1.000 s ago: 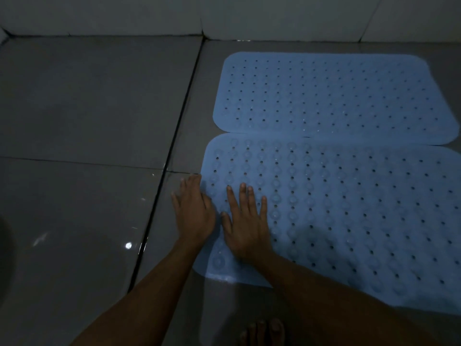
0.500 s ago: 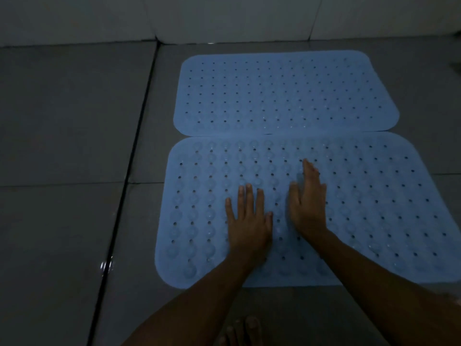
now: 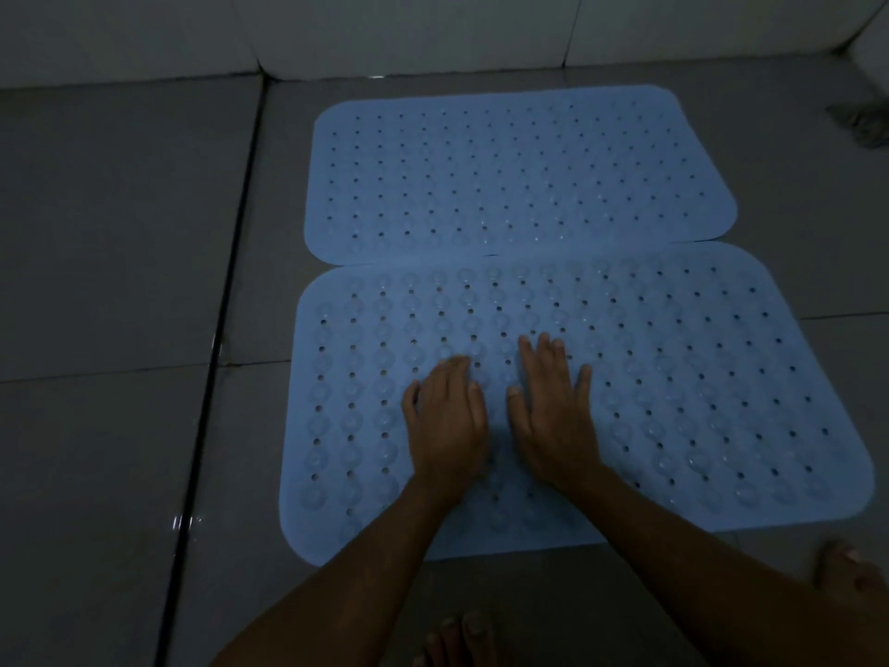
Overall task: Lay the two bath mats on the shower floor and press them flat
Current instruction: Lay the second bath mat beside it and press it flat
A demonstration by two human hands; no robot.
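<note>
On the tiled shower floor (image 3: 120,233), the far bath mat (image 3: 519,175) lay edge to edge with the near bath mat (image 3: 697,377), whose long axis ran left-right, unpressed stretch nearer the right hand (image 3: 553,416), both it and the left hand (image 3: 447,421) flat, fingers straight, gripping nothing.

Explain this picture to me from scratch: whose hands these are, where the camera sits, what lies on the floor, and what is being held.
No machine here: a person works with bare hands. The camera is worn on their head, looking forward and down. Two light blue bath mats with rows of holes lie on the grey tiled shower floor, long edges meeting. The far mat is untouched. The left hand and right hand rest palm-down, side by side, on the near mat, fingers straight. Nothing is held in a grip; they seem to press it flat. The person's bare toes show at the bottom edge.
</note>
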